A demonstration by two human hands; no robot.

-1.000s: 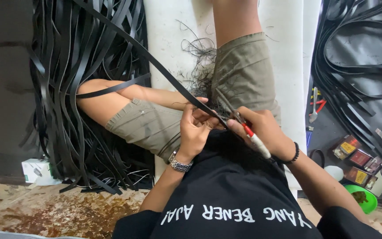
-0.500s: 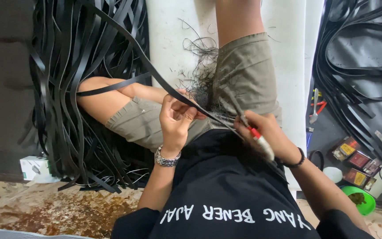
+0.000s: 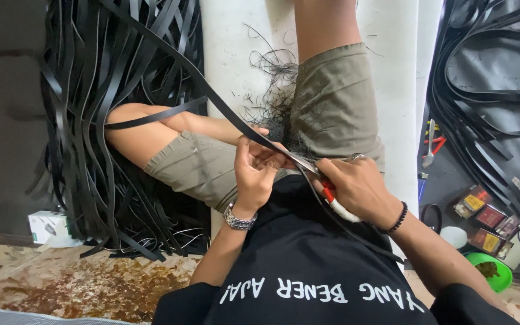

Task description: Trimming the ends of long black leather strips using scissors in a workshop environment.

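A long black rubber strip (image 3: 212, 96) runs from the upper left down to my lap. My left hand (image 3: 255, 170), with a metal watch on its wrist, pinches the strip near its lower end. My right hand (image 3: 358, 188), wearing a ring and a black bead bracelet, grips a cutting tool with a red and white handle (image 3: 332, 201). The tool's metal blade (image 3: 302, 162) lies against the strip right beside my left fingers. Thin black shavings (image 3: 275, 96) are piled on my olive shorts.
A heap of black strips (image 3: 115, 120) covers the floor on the left, over my bent knee. More strips (image 3: 489, 78) lie at the right. Small boxes (image 3: 482, 210), a green bowl (image 3: 490, 271), pliers (image 3: 431, 147) and a white box (image 3: 49, 227) sit around me.
My left hand slid a little along the strip, away from my right hand and back towards the blade. My right hand stayed on the tool.
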